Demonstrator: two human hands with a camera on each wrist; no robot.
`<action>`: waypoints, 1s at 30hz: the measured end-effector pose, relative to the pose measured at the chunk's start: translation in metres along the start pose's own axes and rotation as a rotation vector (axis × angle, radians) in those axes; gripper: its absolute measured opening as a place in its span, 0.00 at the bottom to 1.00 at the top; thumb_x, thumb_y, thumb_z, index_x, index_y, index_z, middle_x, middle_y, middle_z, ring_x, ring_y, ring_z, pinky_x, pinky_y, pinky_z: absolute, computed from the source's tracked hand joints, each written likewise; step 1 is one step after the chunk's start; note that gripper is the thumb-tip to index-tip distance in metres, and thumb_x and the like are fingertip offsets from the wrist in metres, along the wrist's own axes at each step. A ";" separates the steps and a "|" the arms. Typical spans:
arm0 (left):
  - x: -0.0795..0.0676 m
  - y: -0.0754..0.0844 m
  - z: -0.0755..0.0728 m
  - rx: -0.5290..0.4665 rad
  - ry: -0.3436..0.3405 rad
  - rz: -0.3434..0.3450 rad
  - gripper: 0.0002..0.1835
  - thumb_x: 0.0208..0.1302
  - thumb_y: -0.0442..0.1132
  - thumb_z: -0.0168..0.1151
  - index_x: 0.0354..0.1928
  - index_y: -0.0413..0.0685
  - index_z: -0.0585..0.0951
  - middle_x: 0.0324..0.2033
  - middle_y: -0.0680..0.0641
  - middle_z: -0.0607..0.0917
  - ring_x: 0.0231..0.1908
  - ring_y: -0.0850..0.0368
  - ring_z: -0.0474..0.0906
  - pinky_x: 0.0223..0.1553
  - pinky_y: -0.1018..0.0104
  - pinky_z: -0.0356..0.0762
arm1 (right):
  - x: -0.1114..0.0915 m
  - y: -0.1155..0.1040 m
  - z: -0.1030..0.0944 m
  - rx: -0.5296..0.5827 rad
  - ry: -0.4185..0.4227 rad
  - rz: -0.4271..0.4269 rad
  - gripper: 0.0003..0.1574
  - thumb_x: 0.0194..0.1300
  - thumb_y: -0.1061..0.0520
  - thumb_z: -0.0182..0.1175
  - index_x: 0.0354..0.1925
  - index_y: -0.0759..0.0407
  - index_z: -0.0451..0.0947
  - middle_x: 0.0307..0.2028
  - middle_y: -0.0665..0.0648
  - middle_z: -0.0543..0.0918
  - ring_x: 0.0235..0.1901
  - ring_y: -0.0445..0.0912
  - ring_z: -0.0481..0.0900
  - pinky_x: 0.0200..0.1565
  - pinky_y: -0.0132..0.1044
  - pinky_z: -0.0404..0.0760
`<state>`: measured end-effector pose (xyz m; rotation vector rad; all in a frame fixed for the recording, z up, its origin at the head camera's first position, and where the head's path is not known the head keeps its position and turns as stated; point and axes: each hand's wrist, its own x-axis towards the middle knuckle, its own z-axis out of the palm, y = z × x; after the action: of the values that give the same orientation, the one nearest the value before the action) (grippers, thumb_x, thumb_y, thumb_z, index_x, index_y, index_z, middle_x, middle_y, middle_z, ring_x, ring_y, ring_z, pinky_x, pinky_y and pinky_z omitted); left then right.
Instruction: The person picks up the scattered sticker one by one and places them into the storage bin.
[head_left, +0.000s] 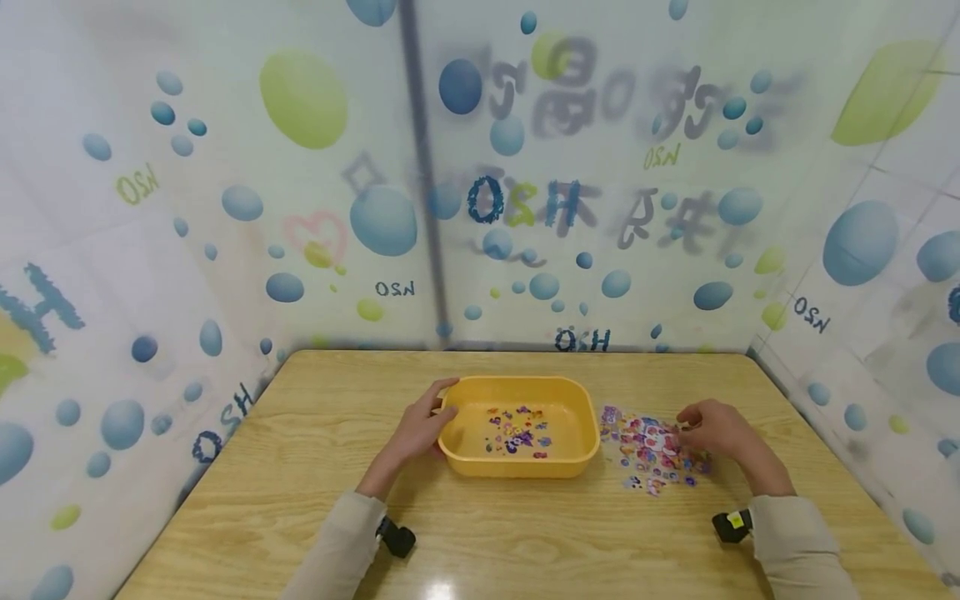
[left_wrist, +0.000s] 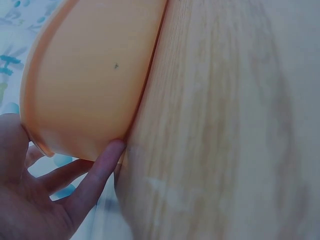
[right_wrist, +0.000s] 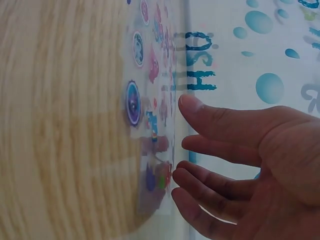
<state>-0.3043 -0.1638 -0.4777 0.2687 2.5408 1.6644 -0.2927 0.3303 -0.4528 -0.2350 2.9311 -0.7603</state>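
Observation:
A yellow plastic basin (head_left: 517, 468) stands on the table, with several small colourful stickers (head_left: 519, 439) scattered over its bottom. My left hand (head_left: 422, 425) grips the basin's left end; in the left wrist view, the thumb hooks over the rim and the fingers (left_wrist: 107, 156) press the outer wall. To the basin's right lie clear sheets of cartoon stickers (head_left: 651, 446), flat and overlapping. Over their right edge is my right hand (head_left: 716, 429). Seen from the right wrist, its thumb and fingers are spread apart, nothing between them, fingertips right at the sticker sheet (right_wrist: 132, 102).
The wooden table (head_left: 517, 533) ends at a wall curtain (head_left: 375, 333) printed with blue and green bubbles, which also closes in both sides. A small black device (head_left: 395, 537) is strapped to the left wrist, and another black device (head_left: 731, 527) to the right.

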 end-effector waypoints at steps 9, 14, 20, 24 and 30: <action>0.000 0.001 0.000 -0.004 -0.001 -0.001 0.28 0.78 0.40 0.55 0.77 0.64 0.66 0.64 0.30 0.78 0.39 0.44 0.88 0.21 0.51 0.89 | 0.003 0.007 0.008 -0.030 0.016 -0.023 0.24 0.58 0.58 0.72 0.49 0.73 0.84 0.40 0.67 0.88 0.39 0.54 0.85 0.43 0.55 0.88; -0.001 0.002 0.000 0.002 0.006 0.000 0.28 0.78 0.40 0.55 0.77 0.64 0.66 0.63 0.30 0.78 0.38 0.44 0.88 0.20 0.51 0.88 | 0.004 0.005 0.010 -0.057 0.033 -0.031 0.23 0.57 0.59 0.71 0.48 0.73 0.85 0.39 0.65 0.89 0.38 0.53 0.84 0.42 0.55 0.87; -0.002 0.002 -0.001 0.008 -0.005 0.002 0.28 0.79 0.40 0.54 0.77 0.63 0.66 0.64 0.29 0.78 0.39 0.42 0.88 0.21 0.51 0.89 | 0.004 0.003 0.010 -0.076 0.052 -0.060 0.20 0.57 0.60 0.70 0.46 0.72 0.86 0.38 0.65 0.89 0.37 0.54 0.84 0.41 0.55 0.87; -0.002 0.001 -0.001 0.008 -0.005 0.007 0.28 0.79 0.40 0.54 0.77 0.61 0.66 0.64 0.28 0.77 0.38 0.43 0.88 0.20 0.51 0.88 | 0.004 0.002 0.012 -0.075 0.060 -0.070 0.15 0.57 0.62 0.70 0.42 0.69 0.86 0.37 0.64 0.89 0.37 0.55 0.85 0.41 0.56 0.87; 0.000 0.000 0.000 0.012 0.014 0.001 0.28 0.78 0.41 0.55 0.76 0.66 0.67 0.63 0.30 0.78 0.37 0.45 0.88 0.20 0.52 0.88 | 0.004 -0.001 0.011 -0.083 0.055 -0.058 0.16 0.57 0.63 0.68 0.44 0.69 0.85 0.38 0.65 0.87 0.36 0.53 0.82 0.40 0.54 0.86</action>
<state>-0.3039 -0.1635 -0.4774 0.2596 2.5619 1.6577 -0.2946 0.3232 -0.4625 -0.3114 3.0240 -0.6635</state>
